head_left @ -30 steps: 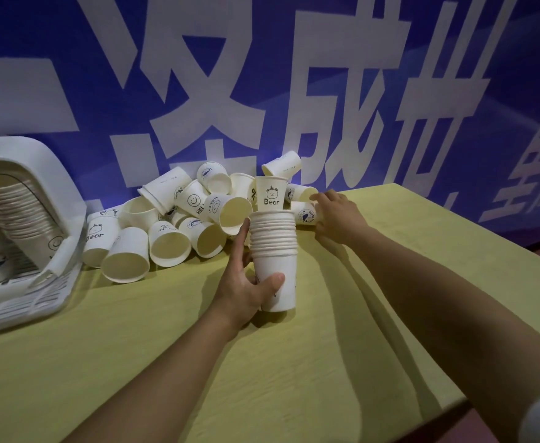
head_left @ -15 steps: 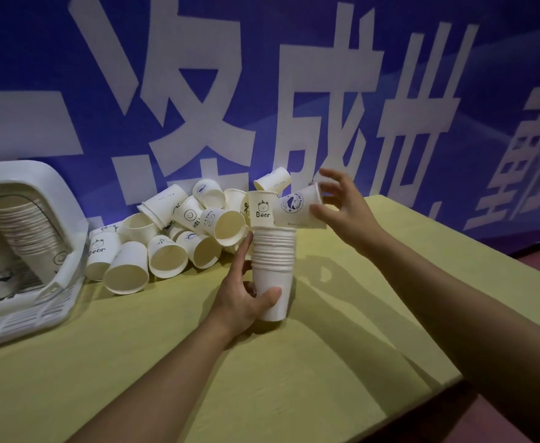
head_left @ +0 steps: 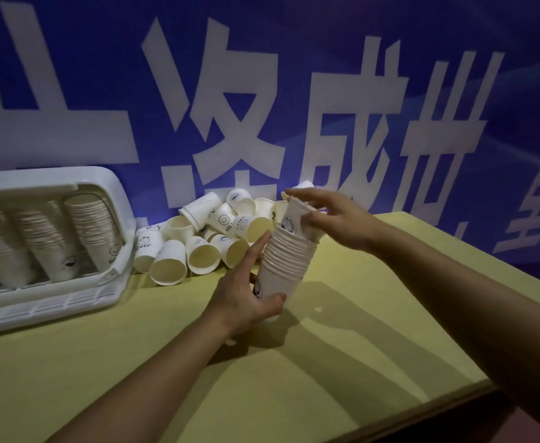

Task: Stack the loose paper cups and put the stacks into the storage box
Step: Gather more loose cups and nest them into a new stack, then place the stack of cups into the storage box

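Stack tilted, mid-frame — left hand grips its base, right hand clenches top cup. Worktop bare lower right.

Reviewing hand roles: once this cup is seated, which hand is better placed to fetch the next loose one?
Probably the right hand: it only pinches the top cup, while the left hand grips the stack.

Cups in stack and pile: matt white paper. Storage box: smooth white plastic, slatted. Tabletop: matt yellow-green. Banner: smooth blue.
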A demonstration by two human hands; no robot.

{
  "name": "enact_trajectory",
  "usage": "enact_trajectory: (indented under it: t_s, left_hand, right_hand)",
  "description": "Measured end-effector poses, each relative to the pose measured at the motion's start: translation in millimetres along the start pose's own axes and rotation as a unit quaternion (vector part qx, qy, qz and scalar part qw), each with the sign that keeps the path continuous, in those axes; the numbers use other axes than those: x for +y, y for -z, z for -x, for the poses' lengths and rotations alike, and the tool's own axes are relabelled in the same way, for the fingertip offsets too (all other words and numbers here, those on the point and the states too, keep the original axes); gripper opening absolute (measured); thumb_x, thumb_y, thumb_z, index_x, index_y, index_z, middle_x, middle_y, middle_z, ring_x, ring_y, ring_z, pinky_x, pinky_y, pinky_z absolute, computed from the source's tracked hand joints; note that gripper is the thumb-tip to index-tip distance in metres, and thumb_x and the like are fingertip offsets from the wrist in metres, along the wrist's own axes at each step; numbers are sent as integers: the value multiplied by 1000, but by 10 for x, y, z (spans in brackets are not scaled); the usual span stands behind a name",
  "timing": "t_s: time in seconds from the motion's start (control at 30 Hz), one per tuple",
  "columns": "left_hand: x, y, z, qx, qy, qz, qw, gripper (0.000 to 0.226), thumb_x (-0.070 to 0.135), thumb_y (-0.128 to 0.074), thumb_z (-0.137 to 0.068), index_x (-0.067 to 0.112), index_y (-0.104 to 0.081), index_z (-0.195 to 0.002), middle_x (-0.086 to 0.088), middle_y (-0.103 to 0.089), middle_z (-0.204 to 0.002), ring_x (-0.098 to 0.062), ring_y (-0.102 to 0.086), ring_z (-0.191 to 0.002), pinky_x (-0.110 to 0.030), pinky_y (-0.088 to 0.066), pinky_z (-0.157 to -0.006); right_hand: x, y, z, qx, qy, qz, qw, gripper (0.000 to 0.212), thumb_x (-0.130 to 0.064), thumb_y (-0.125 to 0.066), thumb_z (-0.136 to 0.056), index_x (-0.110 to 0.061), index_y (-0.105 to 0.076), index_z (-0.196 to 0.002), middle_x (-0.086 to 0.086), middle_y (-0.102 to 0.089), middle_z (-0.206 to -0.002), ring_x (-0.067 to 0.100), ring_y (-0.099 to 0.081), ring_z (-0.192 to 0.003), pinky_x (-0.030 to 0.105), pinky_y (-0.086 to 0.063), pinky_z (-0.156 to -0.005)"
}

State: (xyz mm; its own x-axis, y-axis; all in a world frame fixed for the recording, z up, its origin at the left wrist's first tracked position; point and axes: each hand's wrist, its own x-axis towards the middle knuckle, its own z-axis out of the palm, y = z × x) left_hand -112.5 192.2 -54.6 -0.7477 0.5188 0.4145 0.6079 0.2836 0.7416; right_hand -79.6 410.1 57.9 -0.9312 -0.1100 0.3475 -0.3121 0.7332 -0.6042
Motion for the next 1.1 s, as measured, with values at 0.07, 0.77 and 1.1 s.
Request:
enact_trajectory:
  t_s: [0.07,0.77,1.1]
  left_hand:
    - [-21,166,101,7,4,-6,1000,106,50,-77,-65,73,-9,-143,16,-51,-138,-8,-62,-104,-29,-58,-78]
    - [-372,2168,1123,285,158,62,943,60,31,-85,-77,38,-55,-129,17,-68,-115,2,-65,-105,-25,-54,-82]
    - [-743,2941,803,427,253,-129,858,77,51,-89,-68,27,-54,-133,6,-70,-115,-18,-66,-104,-27,-45,-83]
  right_hand:
    - [-133,-227,-4,-47,17,1,999,50,-40,-49,-95,-39,-44,-145,-4,-48,-145,10,-49,-119,20,-47,-80]
    - [-1764,-1951,-1089,-154,205,-130,958,75,-55,-74,-76,-38,-46,-143,-21,-53,-131,1,-58,-113,17,-55,-82]
    - [-2079,-2473,-1588,-44,215,-112,969,60,-35,-70,-91,-30,-45,-145,-10,-56,-132,8,-61,-105,21,-49,-85]
